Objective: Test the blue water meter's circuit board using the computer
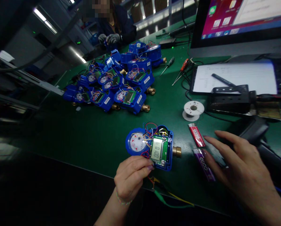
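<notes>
A blue water meter point(168, 163) lies on the green bench with its cover off, showing a round dial point(137, 142), loose coloured wires and a lit digital display point(156, 149). Against its near edge, the fingers of my left hand point(133, 175) are pinched together; red wires run close to them, but what they grip is hidden. Below the meter trail a green clip lead point(160, 197) and a yellow lead. My right hand point(241, 160) is open, fingers spread, its fingertips beside a flat red lighter-shaped piece point(197, 135) and a similar purple one point(204, 164).
Several more open blue meters point(131, 100) crowd the bench at upper left. Two screwdrivers point(167, 66), a white wire spool point(193, 110), paper with a pen point(225, 82), a black metal stand point(232, 99) and a monitor point(244, 25) are farther back. A gloved co-worker point(113, 39) sits opposite.
</notes>
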Available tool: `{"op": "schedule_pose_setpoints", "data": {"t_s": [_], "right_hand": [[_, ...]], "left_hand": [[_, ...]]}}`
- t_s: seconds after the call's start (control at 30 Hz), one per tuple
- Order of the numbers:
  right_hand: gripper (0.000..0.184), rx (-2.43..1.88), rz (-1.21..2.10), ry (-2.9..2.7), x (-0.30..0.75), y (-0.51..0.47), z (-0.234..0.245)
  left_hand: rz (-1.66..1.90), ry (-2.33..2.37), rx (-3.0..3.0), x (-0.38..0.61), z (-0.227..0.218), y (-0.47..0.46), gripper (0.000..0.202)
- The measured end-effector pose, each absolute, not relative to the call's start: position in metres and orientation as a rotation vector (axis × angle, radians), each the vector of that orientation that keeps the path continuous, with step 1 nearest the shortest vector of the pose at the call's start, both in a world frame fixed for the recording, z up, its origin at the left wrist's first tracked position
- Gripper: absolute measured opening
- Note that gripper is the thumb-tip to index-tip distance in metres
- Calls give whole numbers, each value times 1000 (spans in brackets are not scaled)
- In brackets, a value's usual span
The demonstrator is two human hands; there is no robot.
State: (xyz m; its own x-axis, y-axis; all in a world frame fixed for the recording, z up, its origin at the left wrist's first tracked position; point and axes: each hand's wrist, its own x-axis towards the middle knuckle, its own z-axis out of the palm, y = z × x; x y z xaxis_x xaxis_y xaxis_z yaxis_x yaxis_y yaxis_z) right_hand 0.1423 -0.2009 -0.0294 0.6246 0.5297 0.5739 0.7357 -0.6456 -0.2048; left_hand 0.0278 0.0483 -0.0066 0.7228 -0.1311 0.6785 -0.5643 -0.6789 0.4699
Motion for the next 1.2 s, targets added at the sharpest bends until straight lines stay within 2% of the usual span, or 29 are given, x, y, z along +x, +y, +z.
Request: {"op": "schedule_pose_setpoints", "data": {"t_s": [0.73,1.07,1.2], "right_hand": [[29,-2423,-638,-978,141,-203,-17],[30,-2462,-726,-963,146,-221,-4],[23,-2582,-688,-989,132,-222,-24]], "left_hand": [[735,-435,2269,33,0,40,20],[710,-464,2274,35,-2,43,25],[740,-547,2276,37,-1,45,22]]}}
